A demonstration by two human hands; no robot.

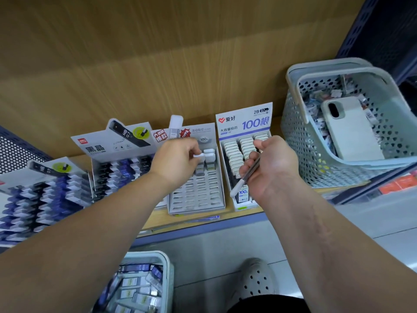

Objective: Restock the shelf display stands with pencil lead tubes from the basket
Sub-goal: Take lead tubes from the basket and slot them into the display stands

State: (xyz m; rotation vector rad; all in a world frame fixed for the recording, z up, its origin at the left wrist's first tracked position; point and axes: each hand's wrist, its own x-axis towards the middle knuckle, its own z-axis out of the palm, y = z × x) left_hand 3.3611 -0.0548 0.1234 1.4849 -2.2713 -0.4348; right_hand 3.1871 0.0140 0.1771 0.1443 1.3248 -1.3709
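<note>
My left hand (174, 160) pinches a white-capped lead tube (199, 156) over the back rows of the grey display stand (198, 195), whose slots are mostly bare; two tubes (209, 154) stand at its back. My right hand (270, 164) grips several lead tubes (244, 179), white caps pointing down, in front of the full white stand (237, 152) marked 100. A basket (167, 267) with more lead tubes sits on the floor below, partly cut off by the frame edge.
Two stands of black and blue tubes (119, 168) (45, 195) fill the shelf's left. A perforated basket (320, 154) holding a phone (352, 129) and small packets stands at the right. Wooden back panel behind; my shoe (257, 281) on the floor.
</note>
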